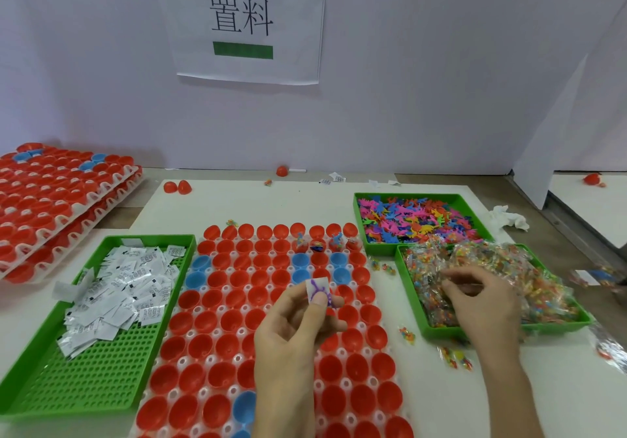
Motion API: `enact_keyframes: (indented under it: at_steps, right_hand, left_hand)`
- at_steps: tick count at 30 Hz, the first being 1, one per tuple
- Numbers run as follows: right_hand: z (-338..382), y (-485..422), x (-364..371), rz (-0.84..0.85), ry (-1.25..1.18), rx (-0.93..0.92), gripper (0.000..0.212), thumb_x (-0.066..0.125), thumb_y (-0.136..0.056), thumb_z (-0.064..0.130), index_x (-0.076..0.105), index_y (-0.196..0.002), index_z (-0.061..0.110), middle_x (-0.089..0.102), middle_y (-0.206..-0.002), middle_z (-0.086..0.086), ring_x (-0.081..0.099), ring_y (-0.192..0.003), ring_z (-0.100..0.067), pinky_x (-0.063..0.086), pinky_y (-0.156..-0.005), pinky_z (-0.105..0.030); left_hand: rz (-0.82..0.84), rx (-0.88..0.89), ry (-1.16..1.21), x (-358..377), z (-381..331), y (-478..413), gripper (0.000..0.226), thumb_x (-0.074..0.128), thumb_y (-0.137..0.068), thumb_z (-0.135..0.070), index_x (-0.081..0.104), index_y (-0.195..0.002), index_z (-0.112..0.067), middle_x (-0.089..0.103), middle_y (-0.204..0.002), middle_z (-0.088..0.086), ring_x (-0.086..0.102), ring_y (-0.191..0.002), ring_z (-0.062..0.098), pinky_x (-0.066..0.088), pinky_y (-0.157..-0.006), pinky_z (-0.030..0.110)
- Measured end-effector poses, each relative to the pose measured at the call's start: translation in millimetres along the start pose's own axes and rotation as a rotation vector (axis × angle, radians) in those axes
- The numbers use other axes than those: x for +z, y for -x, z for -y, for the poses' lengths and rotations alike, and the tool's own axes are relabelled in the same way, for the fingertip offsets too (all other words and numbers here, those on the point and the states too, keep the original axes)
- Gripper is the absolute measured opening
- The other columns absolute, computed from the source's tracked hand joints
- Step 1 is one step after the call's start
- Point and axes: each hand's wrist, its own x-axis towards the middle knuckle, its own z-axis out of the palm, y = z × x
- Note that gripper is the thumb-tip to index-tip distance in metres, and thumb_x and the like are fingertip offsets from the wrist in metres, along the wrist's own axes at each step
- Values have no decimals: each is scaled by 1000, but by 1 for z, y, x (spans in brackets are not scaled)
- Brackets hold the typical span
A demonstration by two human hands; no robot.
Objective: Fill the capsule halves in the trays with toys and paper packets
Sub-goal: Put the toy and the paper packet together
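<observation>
Red and blue capsule halves (pixel 217 346) crowd the white tray (pixel 243 331); empty ones lie just at twelve o'clock from the left hand (pixel 291 332), the nearer hand. Its thumb and fingers pinch an upright white paper packet (pixel 317 288) with a purple toy (pixel 328 298). At three o'clock the right hand (pixel 481 302) curls its fingers in the green bin (pixel 437 332) of wrapped toys, grip unclear.

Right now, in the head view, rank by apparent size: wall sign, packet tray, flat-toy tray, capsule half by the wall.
1. Packet tray and sign: look alike, tray nearer, so unranked.
2. Flat-toy tray.
3. Capsule half.
</observation>
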Motion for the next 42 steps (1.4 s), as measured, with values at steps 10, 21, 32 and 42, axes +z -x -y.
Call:
enact_keyframes:
  at_steps: [10,21,32,42]
  right_hand:
    - [-1,10,-6,-232,-182,-157,20,70,-86,0,74,-95,18,70,-83,1,65,-76,-16,47,-71,-9]
    - [66,56,-6,125,-544,-295,37,74,-83,-4,76,-98,30,77,-90,8,75,-77,-12,58,-72,-20]
    - [103,83,-8,488,-702,-343,34,70,-84,-8,80,-88,24,78,-87,5,74,-84,-8,56,-72,-15]
    - [103,80,-17,665,-421,-422,32,72,-87,0,82,-90,30,77,-89,13,73,-90,-6,55,-77,-16]
  left_hand:
    - [18,-5,5,3,-1,2,20,68,-75,-21,81,-90,-21,77,-88,17,75,-70,23,59,-67,21]
    - [53,80,-28,9,2,7,41,73,-69,-33,67,-103,-11,77,-82,17,77,-74,28,55,-87,38]
    - [238,204,-280,-5,-6,6,26,71,-78,-22,61,-101,-16,77,-75,10,76,-68,25,57,-71,20]
    - [317,321,-652,-28,-16,1,47,73,-89,-13,50,-106,-50,77,-75,-6,75,-71,11,56,-77,20]
